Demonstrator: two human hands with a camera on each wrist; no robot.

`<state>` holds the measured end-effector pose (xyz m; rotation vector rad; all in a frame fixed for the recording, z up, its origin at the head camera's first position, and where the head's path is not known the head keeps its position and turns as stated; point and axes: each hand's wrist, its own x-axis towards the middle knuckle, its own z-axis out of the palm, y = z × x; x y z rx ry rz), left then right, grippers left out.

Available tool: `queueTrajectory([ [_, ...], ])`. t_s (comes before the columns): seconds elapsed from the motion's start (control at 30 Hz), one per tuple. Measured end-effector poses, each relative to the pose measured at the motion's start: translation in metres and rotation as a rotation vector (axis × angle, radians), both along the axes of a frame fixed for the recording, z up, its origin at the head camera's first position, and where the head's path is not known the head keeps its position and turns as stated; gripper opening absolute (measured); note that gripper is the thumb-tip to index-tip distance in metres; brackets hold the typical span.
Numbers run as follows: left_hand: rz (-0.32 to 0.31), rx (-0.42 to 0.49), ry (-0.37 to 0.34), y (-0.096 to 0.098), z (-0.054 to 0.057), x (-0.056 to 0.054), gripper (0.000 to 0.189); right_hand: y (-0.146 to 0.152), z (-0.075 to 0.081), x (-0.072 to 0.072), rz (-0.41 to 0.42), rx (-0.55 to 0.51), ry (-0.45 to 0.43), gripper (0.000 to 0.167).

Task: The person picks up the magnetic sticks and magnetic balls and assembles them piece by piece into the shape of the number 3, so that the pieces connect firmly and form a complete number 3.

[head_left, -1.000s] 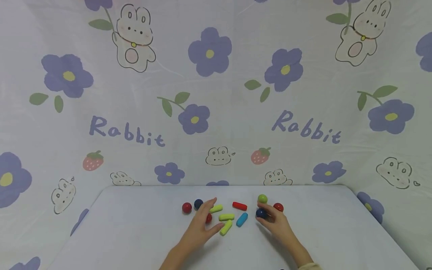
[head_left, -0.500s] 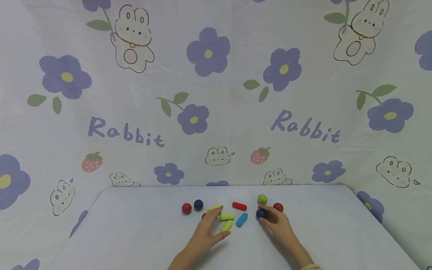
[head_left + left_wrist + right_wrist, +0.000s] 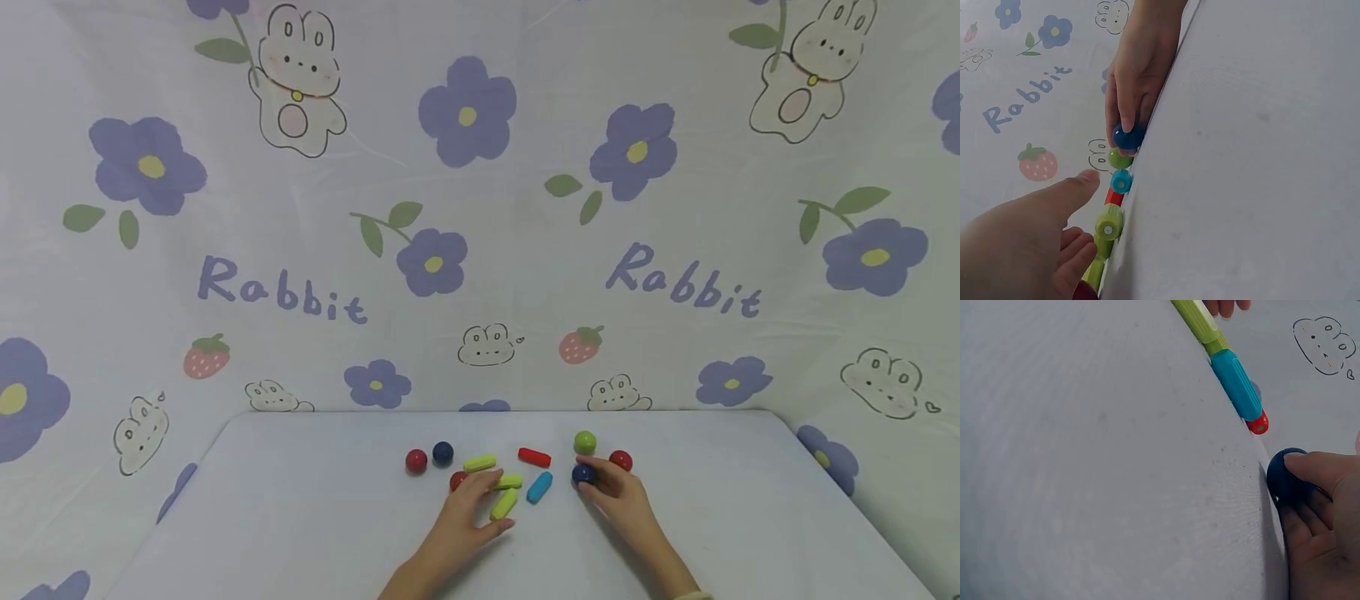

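Note:
My right hand [image 3: 624,502] pinches a dark blue ball [image 3: 582,475] between thumb and fingers on the white table; the right wrist view shows the thumb on that ball [image 3: 1286,478]. My left hand [image 3: 463,521] hovers with thumb and fingers apart around a short ribbed yellow-green rod [image 3: 505,504], holding nothing. Its fingers overlap a second yellow-green rod [image 3: 512,481] and partly hide a red ball [image 3: 458,480]. Beyond them lies a third yellow-green rod [image 3: 480,462]. Between the hands are a light blue rod [image 3: 539,487] and a red rod [image 3: 535,457].
At the left, another red ball [image 3: 416,461] and a dark blue ball [image 3: 443,452] sit side by side. A green ball [image 3: 585,442] and a red ball [image 3: 621,460] are just behind my right hand. A printed cloth [image 3: 525,250] hangs behind the white table [image 3: 300,517].
My left hand has shifted right and nearer, from beside the red ball to the yellow-green rods, uncovering the left dark blue ball and the far rod. The right hand stays at its ball.

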<state>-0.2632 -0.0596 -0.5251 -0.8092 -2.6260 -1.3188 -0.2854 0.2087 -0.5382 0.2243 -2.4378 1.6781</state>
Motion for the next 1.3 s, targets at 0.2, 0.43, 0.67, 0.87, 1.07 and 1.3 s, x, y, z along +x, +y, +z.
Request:
queueTrajectory([
  [0.2, 0.000, 0.027, -0.061, 0.001, -0.007, -0.003, 0.060, 0.000, 0.000, 0.000, -0.008, -0.001, 0.001, 0.040],
  [0.43, 0.021, 0.047, -0.120, 0.003, -0.014, -0.004, 0.055, 0.000, -0.001, 0.001, -0.018, 0.001, -0.001, 0.040],
  [0.67, 0.051, 0.011, -0.123, 0.005, -0.015, -0.004, 0.051, -0.001, -0.003, 0.001, -0.036, -0.001, -0.013, 0.039],
  [0.87, 0.072, -0.013, -0.135, 0.006, -0.015, -0.005, 0.044, -0.001, -0.003, 0.002, -0.035, -0.012, -0.037, 0.039],
  [1.07, 0.094, -0.069, -0.099, 0.005, -0.015, -0.006, 0.039, -0.001, -0.003, 0.002, -0.030, -0.015, -0.028, 0.039],
  [1.3, 0.098, -0.076, -0.041, 0.004, -0.014, -0.003, 0.036, -0.002, -0.001, 0.003, -0.039, -0.012, -0.019, 0.039],
])
